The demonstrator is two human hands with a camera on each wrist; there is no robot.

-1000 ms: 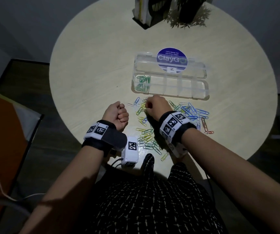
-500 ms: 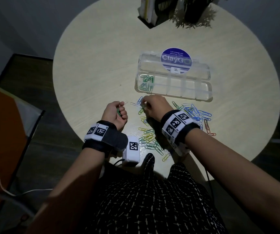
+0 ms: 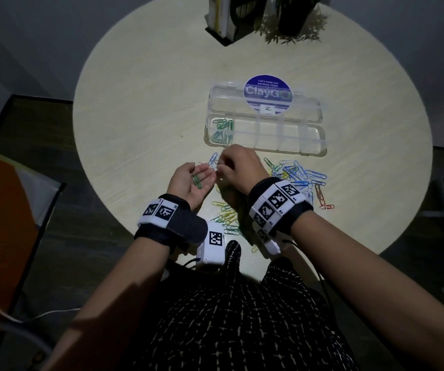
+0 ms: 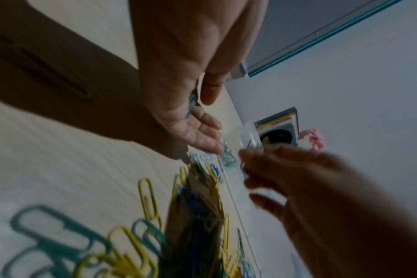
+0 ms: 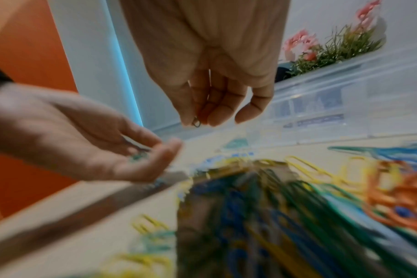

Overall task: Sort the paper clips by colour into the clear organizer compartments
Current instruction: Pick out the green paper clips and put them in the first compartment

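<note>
My left hand [image 3: 192, 180] lies palm up over the table, fingers relaxed, with green paper clips [image 3: 196, 180] resting in the palm; the clips [image 4: 191, 106] show there too. My right hand [image 3: 238, 167] hovers just right of it, thumb and fingertips pinching a single green clip [image 5: 196, 123]. The clear organizer [image 3: 265, 145] sits open beyond the hands, with several green clips [image 3: 222, 131] in its leftmost compartments. A mixed pile of paper clips [image 3: 295, 178] in blue, yellow, green and red lies on the table under and to the right of my right wrist.
The round pale table [image 3: 140, 108] carries a blue round sticker [image 3: 267, 95] under the organizer lid, a book stand [image 3: 226, 17] and a potted plant [image 3: 293, 20] at the far edge. An orange chair [image 3: 1, 223] stands at the left.
My left hand has turned from a fist to palm up, showing green clips in it. The right hand has lifted off the pile with a clip and moved toward the left palm.
</note>
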